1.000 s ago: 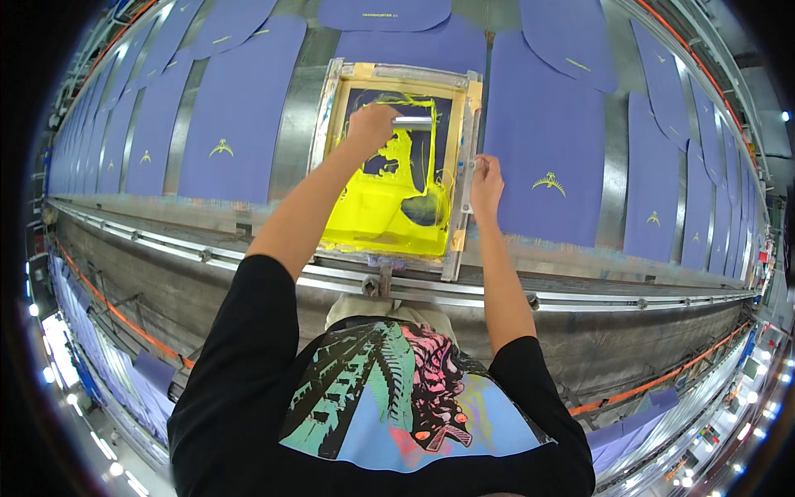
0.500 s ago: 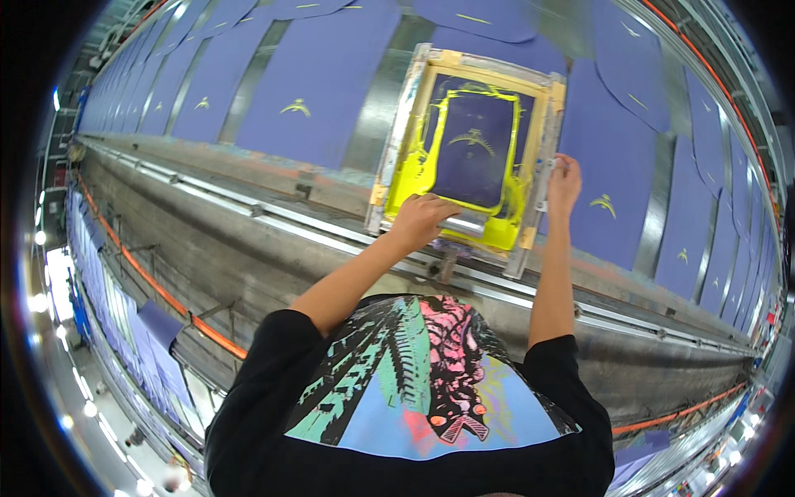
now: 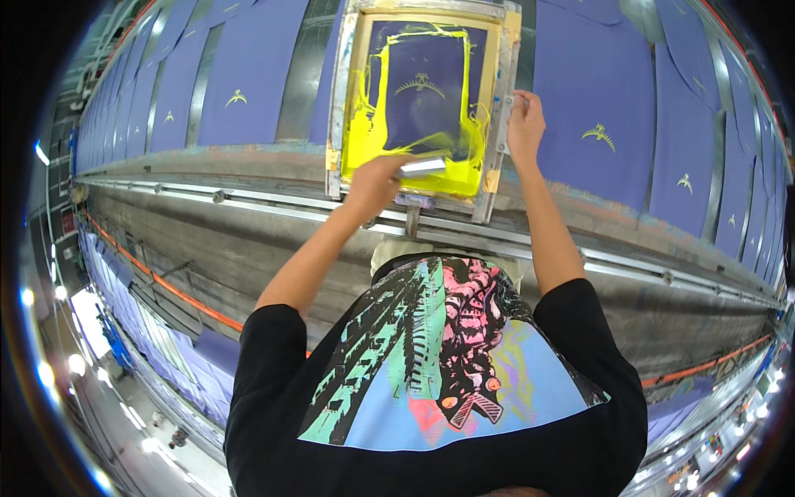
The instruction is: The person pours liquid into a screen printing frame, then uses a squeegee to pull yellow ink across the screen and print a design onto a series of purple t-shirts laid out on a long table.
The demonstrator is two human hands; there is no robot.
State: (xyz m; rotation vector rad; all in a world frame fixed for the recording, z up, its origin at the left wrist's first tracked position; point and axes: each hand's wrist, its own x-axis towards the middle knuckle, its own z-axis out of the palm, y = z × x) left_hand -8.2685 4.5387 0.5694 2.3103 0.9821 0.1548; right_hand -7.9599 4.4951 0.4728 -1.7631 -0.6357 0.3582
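A screen-printing frame point(image 3: 507, 74) lies over a purple fabric panel on the long table. Its mesh shows a dark middle area with a small arched crown-like motif point(image 3: 421, 85). Bright yellow ink point(image 3: 373, 141) is spread along the sides and pooled at the near end. My left hand point(image 3: 374, 189) is closed around a squeegee point(image 3: 424, 167) with a pale metallic handle, held slantwise over the near-end ink; its blade is hard to make out. My right hand point(image 3: 525, 128) grips the frame's right side, fingers curled at its outer edge.
Purple fabric panels point(image 3: 592, 99) with small yellow prints line the table on both sides. A metal rail point(image 3: 281, 206) runs along the table's near edge. Below it lies a grey trough-like ledge point(image 3: 207, 236) with an orange bar point(image 3: 170, 277).
The frame now appears higher and further left in the picture, and less tilted. The squeegee has turned to a different slant at the near end. My right hand still holds the frame's side.
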